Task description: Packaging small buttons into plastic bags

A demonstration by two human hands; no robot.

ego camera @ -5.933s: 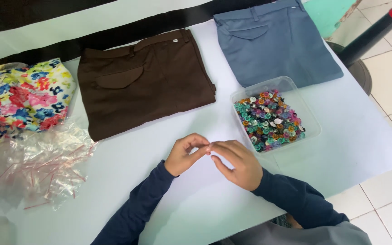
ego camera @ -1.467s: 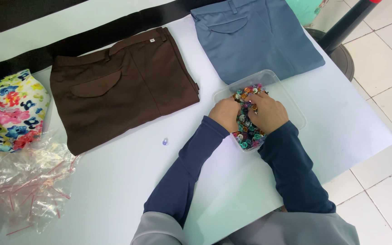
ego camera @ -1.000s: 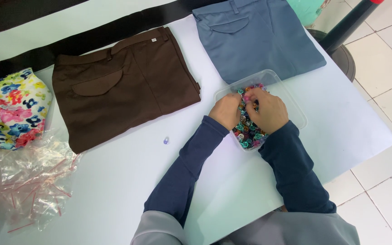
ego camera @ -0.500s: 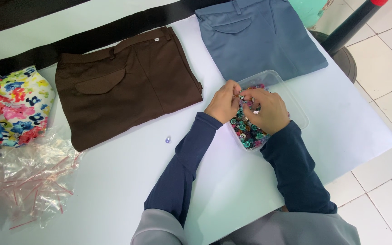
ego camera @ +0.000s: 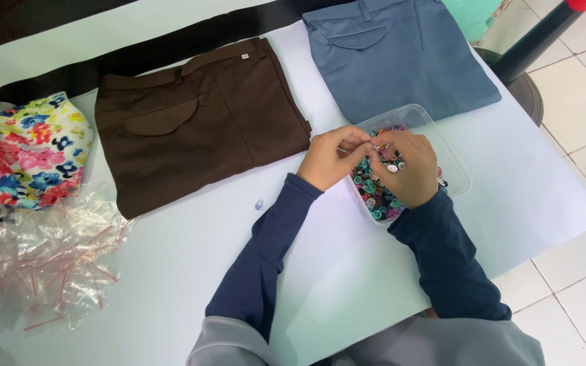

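Right over the clear plastic tub (ego camera: 457, 168), both hands meet at the fingertips. The tub is a shallow, see-through rectangular container standing on the white table (ego camera: 171, 285), and it holds a heap of small buttons (ego camera: 374, 196) in teal, pink, red and white. The left hand (ego camera: 330, 159) and the right hand (ego camera: 408, 166) are curled toward each other above that heap, thumbs and forefingers pressed together around something tiny between them; it looks like a single button, but it is too small and too covered by the fingers to tell for sure. The hands hide most of the tub's middle, so only the near part of the heap and the far rim show.

Just beside the tub's far edge lies a pair of folded blue-grey trousers (ego camera: 401, 54), their waistband cut off by the top of the frame. Left of the hands lie folded brown trousers (ego camera: 198, 129) with a flap pocket. One small pale button (ego camera: 259, 204) sits alone on the table below them, well apart from the tub. Farther left are a floral cloth (ego camera: 22, 149), cut by the frame edge, and a crumpled clear plastic bag (ego camera: 42, 264) with thin red strips.
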